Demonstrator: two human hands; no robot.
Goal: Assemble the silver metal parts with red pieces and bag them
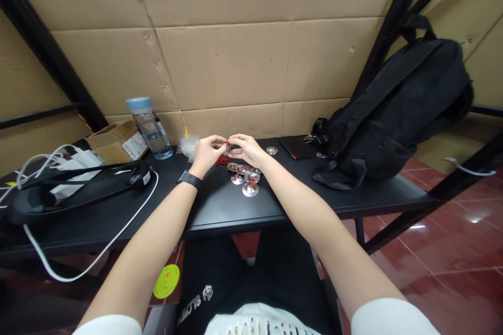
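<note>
Left hand [208, 152] and right hand [249, 149] both pinch a red cord [228, 144] above the tabletop [223, 214]; it looks light and limp, best taken near an end; the discs [250, 189] lying nearby seem stiff, slippery, best held edgewise.

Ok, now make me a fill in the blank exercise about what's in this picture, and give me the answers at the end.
1. The watch is worn on the person's ____ wrist.
2. The lid of the bottle is coloured ____.
3. Near the left hand and right hand, beside the metal discs, lie strands coloured ____.
4. The backpack is coloured ____.

Missing words: left; blue; red; black.
</note>
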